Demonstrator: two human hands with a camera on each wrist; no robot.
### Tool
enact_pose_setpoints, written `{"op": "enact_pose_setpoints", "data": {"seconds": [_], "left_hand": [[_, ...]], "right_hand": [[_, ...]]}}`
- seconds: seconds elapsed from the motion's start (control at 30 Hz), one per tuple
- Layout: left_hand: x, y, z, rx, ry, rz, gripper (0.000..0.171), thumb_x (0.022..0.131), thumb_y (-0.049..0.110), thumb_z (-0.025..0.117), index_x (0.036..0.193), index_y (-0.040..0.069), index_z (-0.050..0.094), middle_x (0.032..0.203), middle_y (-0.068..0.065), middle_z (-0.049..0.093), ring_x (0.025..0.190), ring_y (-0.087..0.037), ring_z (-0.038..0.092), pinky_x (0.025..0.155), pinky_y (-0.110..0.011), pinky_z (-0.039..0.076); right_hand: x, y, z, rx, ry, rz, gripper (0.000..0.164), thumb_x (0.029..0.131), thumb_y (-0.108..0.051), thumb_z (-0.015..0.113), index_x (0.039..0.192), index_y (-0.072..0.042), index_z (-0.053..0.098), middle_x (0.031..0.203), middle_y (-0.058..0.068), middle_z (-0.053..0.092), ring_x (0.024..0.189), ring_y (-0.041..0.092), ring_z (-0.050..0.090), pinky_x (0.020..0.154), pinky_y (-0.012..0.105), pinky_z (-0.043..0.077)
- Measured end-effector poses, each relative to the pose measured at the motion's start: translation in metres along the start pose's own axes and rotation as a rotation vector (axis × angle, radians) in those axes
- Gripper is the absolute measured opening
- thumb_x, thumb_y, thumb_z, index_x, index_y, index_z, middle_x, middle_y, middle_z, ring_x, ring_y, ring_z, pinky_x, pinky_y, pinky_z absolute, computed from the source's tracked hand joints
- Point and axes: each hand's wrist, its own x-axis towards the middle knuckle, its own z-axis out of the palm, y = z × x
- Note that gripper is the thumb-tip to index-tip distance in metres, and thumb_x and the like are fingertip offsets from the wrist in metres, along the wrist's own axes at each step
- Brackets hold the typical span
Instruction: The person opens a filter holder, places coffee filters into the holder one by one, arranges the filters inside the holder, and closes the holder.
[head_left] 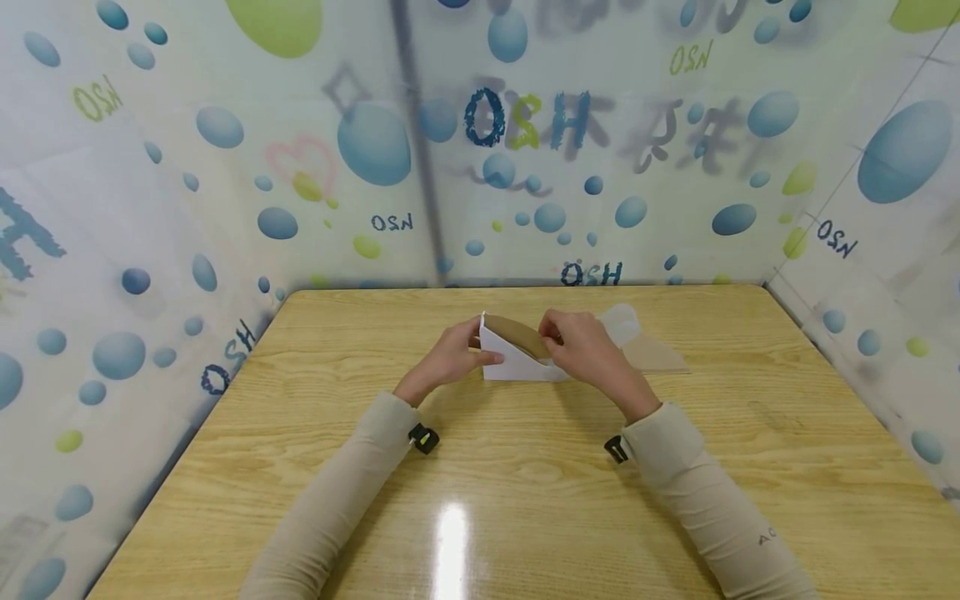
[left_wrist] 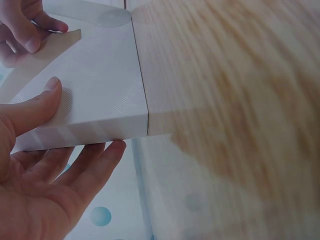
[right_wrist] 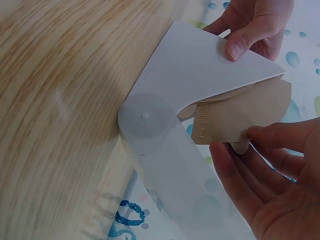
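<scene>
A white wedge-sided holder (head_left: 510, 363) stands upright on the table, its slanted top showing brown paper coffee filters (head_left: 517, 333) inside. My left hand (head_left: 452, 353) grips its left end, thumb on the near face and fingers behind, as the left wrist view also shows. At the holder's right side, my right hand (head_left: 588, 346) pinches a brown filter with a crimped edge (right_wrist: 240, 112) between thumb and fingers. That filter is partly out of the slanted opening in the right wrist view. A translucent lid (right_wrist: 165, 170) is swung out from the holder's round pivot (right_wrist: 146, 116).
On the wooden table (head_left: 510, 475), a tan paper piece (head_left: 656, 354) lies behind and right of my right hand. Patterned sheets (head_left: 480, 183) rise at the table's back and sides. Dark clips (head_left: 423, 438) sit at both cuffs.
</scene>
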Motion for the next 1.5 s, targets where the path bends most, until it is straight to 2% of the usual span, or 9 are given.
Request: {"op": "enact_pose_setpoints", "data": {"seconds": [0.7,1.13,1.5], "left_hand": [[0.000,0.000,0.001,-0.004,0.005,0.004,0.047,0.093,0.013,0.078,0.136,0.011,0.059,0.128,-0.013,0.069,0.113,-0.033,0.072,0.096,-0.045,0.058],[-0.001,0.001,0.000,-0.011,0.008,0.004,0.042,0.093,0.013,0.078,0.132,0.011,0.060,0.126,-0.013,0.070,0.113,-0.033,0.072,0.096,-0.045,0.058],[-0.001,0.000,0.001,0.002,0.011,0.012,0.040,0.093,0.012,0.078,0.129,0.010,0.061,0.124,-0.012,0.071,0.110,-0.032,0.072,0.094,-0.044,0.058]], "right_hand": [[0.002,0.000,0.004,-0.024,-0.036,-0.001,0.008,0.098,-0.007,0.066,0.103,-0.005,0.072,0.095,0.010,0.076,0.081,0.021,0.067,0.076,0.039,0.058],[0.002,0.001,0.008,-0.030,-0.036,-0.017,0.005,0.096,-0.008,0.068,0.096,-0.006,0.072,0.086,0.007,0.073,0.071,0.017,0.060,0.065,0.032,0.051],[0.004,0.003,0.012,-0.042,-0.030,-0.023,0.007,0.096,-0.007,0.069,0.096,-0.005,0.075,0.086,0.007,0.074,0.071,0.017,0.061,0.067,0.033,0.053]]}}
